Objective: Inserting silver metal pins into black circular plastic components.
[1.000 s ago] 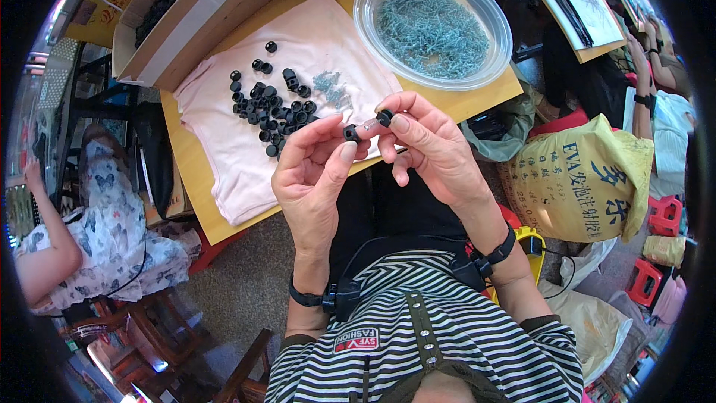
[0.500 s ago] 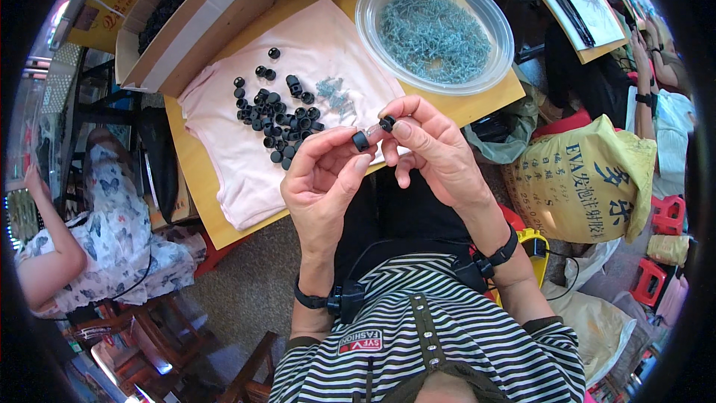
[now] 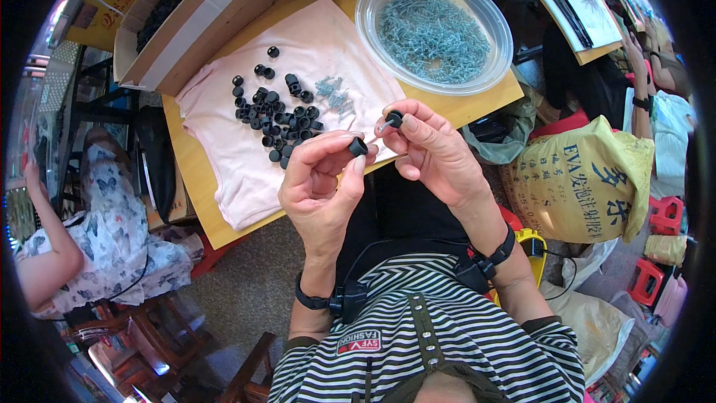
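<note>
Black plastic cap (image 3: 359, 147): you are pinching it between your left hand's (image 3: 321, 186) thumb and forefinger, above your lap, just off the table edge (image 3: 477, 108). Its open end seems to be facing up and right, toward the other hand. Second black cap (image 3: 394, 118) with a short metal pin: your right hand (image 3: 432, 153) is closing its fingertips on it, the pin's long axis lying roughly level, tip pointing left. Judgement: you are doing well to keep both pinches light and line pin with bore before pressing. Loose caps (image 3: 280, 116) and pins (image 3: 335, 95) are lying on pink cloth (image 3: 224, 149).
</note>
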The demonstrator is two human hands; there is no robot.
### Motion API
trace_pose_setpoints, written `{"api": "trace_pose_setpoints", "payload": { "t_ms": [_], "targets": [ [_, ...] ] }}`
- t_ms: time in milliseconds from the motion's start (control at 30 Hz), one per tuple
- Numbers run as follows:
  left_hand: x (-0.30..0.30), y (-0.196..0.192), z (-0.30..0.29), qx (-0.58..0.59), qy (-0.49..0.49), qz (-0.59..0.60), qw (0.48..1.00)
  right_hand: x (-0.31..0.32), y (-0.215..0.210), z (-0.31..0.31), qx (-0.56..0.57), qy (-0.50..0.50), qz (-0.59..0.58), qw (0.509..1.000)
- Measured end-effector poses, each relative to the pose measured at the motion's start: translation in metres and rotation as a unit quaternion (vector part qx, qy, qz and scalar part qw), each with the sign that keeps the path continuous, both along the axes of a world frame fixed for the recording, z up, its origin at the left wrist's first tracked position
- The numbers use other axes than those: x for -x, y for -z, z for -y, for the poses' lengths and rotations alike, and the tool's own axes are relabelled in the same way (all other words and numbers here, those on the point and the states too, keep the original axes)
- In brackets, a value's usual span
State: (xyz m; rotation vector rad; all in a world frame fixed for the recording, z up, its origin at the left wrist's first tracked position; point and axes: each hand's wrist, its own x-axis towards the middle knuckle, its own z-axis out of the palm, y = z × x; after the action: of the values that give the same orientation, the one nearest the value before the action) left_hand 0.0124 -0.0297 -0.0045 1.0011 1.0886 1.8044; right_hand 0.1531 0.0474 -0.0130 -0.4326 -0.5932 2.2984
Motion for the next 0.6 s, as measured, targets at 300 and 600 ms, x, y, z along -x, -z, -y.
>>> {"api": "trace_pose_setpoints", "payload": {
  "t_ms": [300, 600],
  "targets": [
    [0.002, 0.004, 0.001, -0.011, -0.006, 0.036, 0.999, 0.003, -0.014, 0.008, -0.103, 0.067, 0.109, 0.986],
    [0.003, 0.005, 0.001, -0.013, -0.005, 0.130, 0.991, 0.010, -0.041, 0.019, -0.407, 0.188, 0.288, 0.846]
  ]
}}
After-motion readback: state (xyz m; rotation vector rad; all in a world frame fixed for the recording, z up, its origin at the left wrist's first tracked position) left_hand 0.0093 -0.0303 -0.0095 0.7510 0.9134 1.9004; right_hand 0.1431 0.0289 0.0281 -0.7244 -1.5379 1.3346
